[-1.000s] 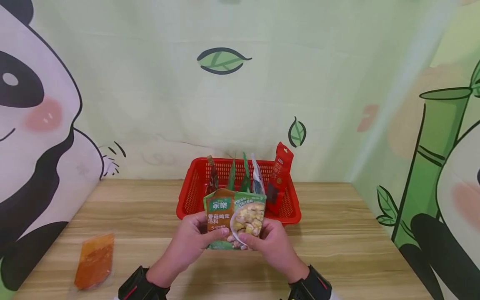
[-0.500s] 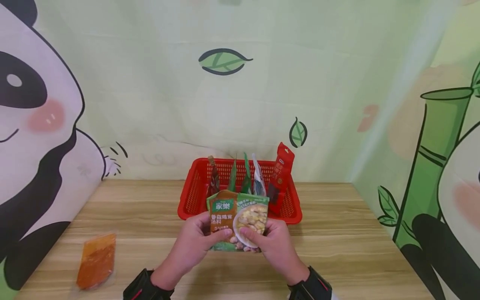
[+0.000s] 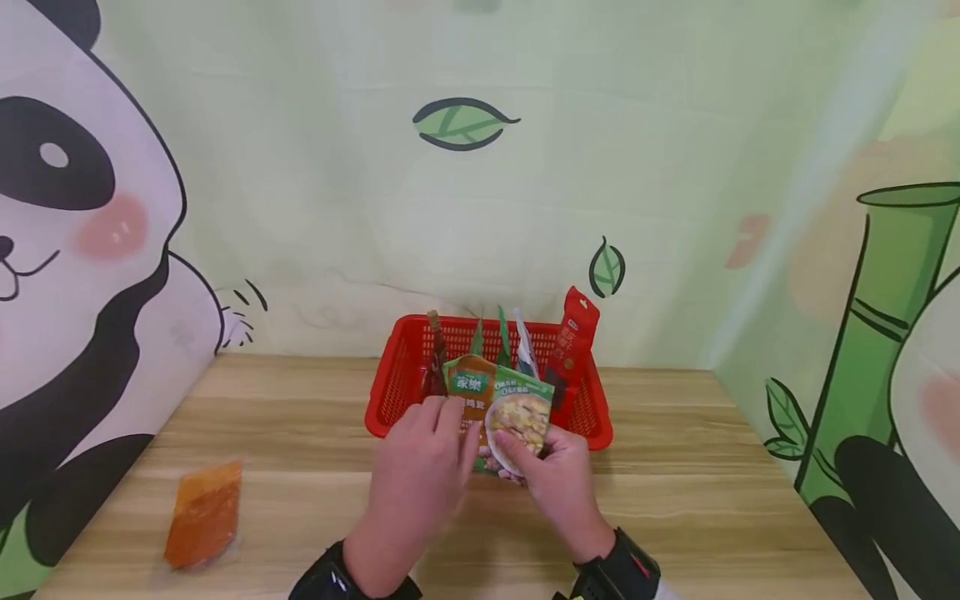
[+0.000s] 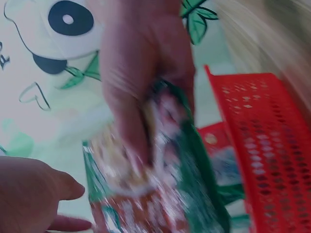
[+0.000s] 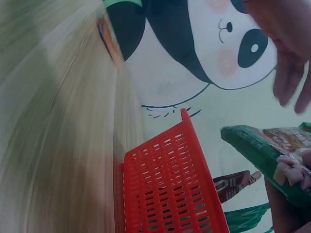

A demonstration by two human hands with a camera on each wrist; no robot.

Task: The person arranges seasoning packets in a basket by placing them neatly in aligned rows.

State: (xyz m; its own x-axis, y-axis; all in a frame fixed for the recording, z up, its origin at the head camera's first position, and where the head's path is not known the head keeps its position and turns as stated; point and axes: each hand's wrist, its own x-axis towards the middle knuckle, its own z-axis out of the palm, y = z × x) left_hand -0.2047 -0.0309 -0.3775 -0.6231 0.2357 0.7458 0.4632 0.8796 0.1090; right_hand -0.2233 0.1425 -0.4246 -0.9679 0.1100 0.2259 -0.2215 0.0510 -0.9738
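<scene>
My right hand (image 3: 562, 483) pinches a green-and-brown soup mix packet (image 3: 517, 412) by its right side, thumb on the front over the printed bowl. The packet is raised in front of the red basket (image 3: 386, 387) and tilts a little. My left hand (image 3: 423, 458) is at the packet's left in the head view, back of the hand up, hiding part of the print. In the right wrist view, a gap separates the left hand's straight fingers (image 5: 286, 73) from the packet (image 5: 252, 143). The left wrist view blurs the packet (image 4: 146, 204).
In the basket stand a dark bottle-shaped pouch (image 3: 437, 358), several green and white packets (image 3: 503, 337) on edge, and a red pouch (image 3: 576, 337) leaning right. An orange packet (image 3: 202, 517) lies on the wooden table (image 3: 300, 467) at the left. A printed cloth backdrop (image 3: 337, 208) rises behind.
My left hand has let go of the packet's left side and straightened its fingers. The right hand keeps its grip, and the packet has risen slightly and tilted. The head view has shifted slightly left.
</scene>
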